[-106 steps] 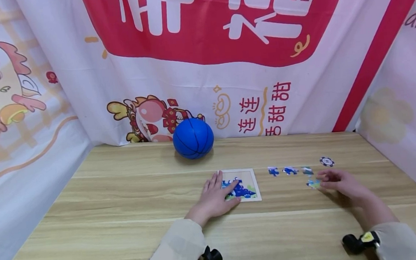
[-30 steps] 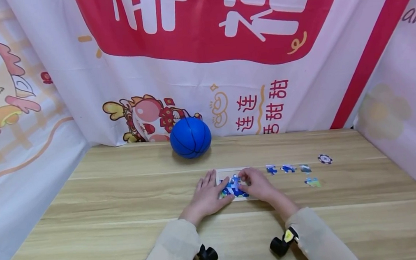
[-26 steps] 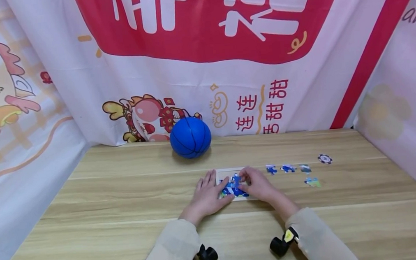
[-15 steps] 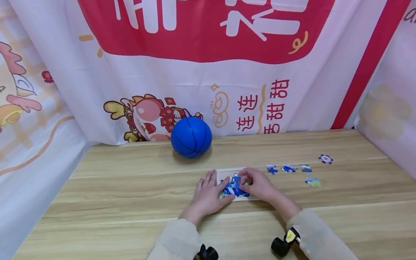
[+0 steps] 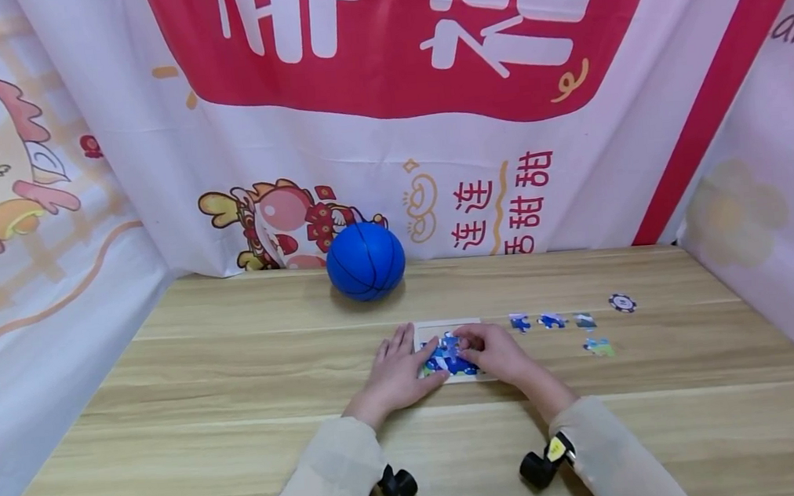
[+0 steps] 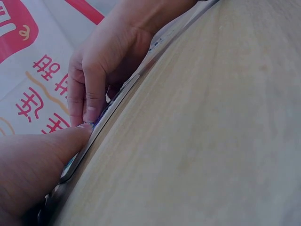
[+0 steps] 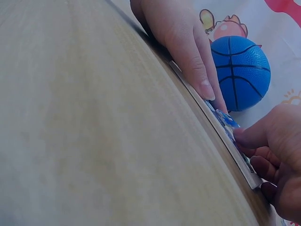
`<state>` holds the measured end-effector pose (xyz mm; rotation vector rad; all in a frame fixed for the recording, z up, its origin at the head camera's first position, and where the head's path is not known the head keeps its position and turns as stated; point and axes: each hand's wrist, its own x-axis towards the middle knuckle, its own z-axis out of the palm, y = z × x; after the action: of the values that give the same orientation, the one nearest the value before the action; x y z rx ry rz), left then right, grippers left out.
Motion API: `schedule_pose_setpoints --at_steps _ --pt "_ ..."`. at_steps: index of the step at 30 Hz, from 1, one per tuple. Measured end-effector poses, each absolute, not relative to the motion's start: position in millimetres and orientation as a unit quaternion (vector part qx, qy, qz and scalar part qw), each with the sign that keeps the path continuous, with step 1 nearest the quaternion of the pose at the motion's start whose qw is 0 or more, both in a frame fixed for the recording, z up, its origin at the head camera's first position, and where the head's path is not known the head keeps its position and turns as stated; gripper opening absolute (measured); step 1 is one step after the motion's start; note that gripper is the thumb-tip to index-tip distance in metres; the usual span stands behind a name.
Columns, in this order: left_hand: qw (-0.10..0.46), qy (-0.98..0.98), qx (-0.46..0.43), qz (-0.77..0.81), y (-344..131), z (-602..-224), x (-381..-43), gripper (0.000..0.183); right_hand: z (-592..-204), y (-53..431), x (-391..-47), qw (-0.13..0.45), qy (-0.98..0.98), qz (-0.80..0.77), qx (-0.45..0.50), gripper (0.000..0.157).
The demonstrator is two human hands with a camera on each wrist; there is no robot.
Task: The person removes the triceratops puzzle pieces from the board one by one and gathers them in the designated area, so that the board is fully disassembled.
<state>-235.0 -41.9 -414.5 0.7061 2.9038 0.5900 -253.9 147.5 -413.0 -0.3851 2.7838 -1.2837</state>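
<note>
Both hands are at the puzzle board, a small square tray with a pale frame that lies flat on the wooden surface, near the middle and a little in front of the blue ball. Inside the tray there are already blue puzzle parts joined together; they fill the lower and middle area, while a pale strip at the far edge of the tray is bare.

The left hand lies flat with straight fingers, the palm on the surface just beside the left edge of the tray, and its thumb reaches onto the tray. Its grip is released; it only presses and holds nothing.

The right hand is on the right part of the tray. Its fingers are curled, and the fingertips pinch a blue puzzle piece at the tray, so this grip is grasping the piece. In the right wrist view the piece sits on the tray edge, between the left thumb and the right fingers. I cannot tell if it is fully seated in its place.

To the right of the tray, four loose pieces lie apart on the surface, three in a row and one nearer to the person. Beyond them there is a round chip.
</note>
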Motion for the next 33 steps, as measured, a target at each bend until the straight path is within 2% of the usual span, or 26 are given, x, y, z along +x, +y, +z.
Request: schedule_pose_setpoints --at_steps 10,17,25,33 --pt "0.046 0.952 0.232 0.196 -41 -415 -234 0.061 -406 162 -255 0.029 0.892 -0.430 -0.136 0.030" --pt "0.051 0.952 0.227 0.200 -41 -413 -233 0.061 -386 191 -251 0.042 0.879 -0.465 -0.098 0.030" --pt "0.046 0.953 0.226 0.198 -42 -414 -233 0.061 -369 242 -238 0.012 0.869 -0.479 -0.125 0.033" --pt "0.048 0.953 0.223 0.197 -41 -414 -233 0.061 -368 293 -225 -0.028 0.887 -0.441 -0.133 0.032"
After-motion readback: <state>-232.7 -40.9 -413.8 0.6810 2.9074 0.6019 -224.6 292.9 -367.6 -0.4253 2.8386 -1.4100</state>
